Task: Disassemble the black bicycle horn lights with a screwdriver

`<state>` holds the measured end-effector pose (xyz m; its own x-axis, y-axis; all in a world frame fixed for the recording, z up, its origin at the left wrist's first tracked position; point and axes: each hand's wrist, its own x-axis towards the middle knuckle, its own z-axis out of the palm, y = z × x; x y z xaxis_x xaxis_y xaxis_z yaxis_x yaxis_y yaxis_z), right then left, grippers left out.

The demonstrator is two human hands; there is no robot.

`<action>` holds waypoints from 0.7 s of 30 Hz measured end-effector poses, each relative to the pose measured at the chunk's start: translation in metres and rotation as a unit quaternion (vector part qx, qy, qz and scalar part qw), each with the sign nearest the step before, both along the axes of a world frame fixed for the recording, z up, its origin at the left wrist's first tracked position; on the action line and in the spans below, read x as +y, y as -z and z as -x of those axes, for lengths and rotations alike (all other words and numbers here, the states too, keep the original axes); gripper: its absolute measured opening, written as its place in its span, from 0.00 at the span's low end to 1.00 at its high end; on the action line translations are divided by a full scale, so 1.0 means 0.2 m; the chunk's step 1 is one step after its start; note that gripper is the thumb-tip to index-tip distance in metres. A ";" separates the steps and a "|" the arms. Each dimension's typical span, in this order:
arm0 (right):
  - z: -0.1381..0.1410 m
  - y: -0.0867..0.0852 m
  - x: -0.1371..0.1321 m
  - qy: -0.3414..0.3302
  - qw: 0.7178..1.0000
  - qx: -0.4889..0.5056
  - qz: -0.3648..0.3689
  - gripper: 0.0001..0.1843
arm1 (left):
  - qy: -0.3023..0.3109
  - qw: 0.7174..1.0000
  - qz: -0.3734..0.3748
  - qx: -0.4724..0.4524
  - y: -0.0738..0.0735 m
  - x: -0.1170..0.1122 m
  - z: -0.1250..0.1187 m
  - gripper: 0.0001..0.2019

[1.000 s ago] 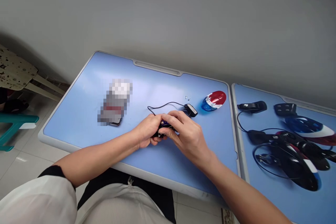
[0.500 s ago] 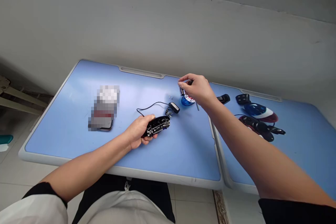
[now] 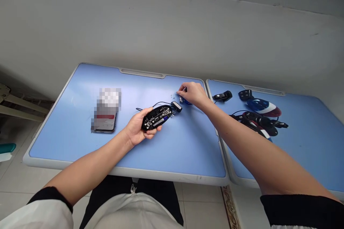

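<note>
My left hand [image 3: 138, 127] grips an oval black device housing [image 3: 157, 118], its back open and the circuit parts inside facing up. A thin black cable runs behind it, and a small black piece with a pale face [image 3: 176, 106] lies near its right end. Farther back, my right hand [image 3: 192, 93] is closed, its fingertips together at a small dark piece with light markings [image 3: 181, 99]. Whether the fingers hold this piece or only touch it is hard to see. A blue shell [image 3: 187, 101] is mostly hidden under the right hand. Small screws [image 3: 172, 96] lie just left of the fingertips.
A phone [image 3: 104, 125], partly pixelated, lies on the left of the blue table [image 3: 67, 114]. On the adjoining table sit a black clip-like piece [image 3: 222, 96], a black button pad [image 3: 245, 94], a blue, white and red shell [image 3: 263, 107] and tangled black parts [image 3: 264, 123]. A wall stands behind.
My left hand has turned the black housing so its inside faces up more. My right hand has lowered slightly over the blue shell and shifted left in view. The view has shifted a little.
</note>
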<state>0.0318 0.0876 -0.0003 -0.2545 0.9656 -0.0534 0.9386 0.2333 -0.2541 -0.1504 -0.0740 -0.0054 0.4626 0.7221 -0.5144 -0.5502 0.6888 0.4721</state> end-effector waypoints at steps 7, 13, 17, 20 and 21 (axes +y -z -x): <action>-0.03 -0.17 -0.18 -0.033 0.981 0.171 -0.083 0.07 | 0.000 0.999 -0.030 -0.036 0.03 0.01 0.02 0.25; 0.00 -0.26 -0.51 -0.050 0.924 0.358 0.123 0.14 | 0.001 0.994 -0.086 -0.069 0.04 0.00 0.01 0.22; 0.01 -0.20 -0.63 0.021 0.849 0.467 0.248 0.21 | -0.008 0.993 -0.090 -0.072 0.03 0.00 0.00 0.20; 0.04 -0.18 -0.68 0.065 0.805 0.521 0.278 0.22 | -0.012 0.995 -0.081 -0.061 0.02 -0.01 -0.01 0.23; 0.05 -0.17 -0.69 0.079 0.789 0.535 0.292 0.22 | -0.015 0.995 -0.080 -0.053 0.02 -0.01 -0.02 0.24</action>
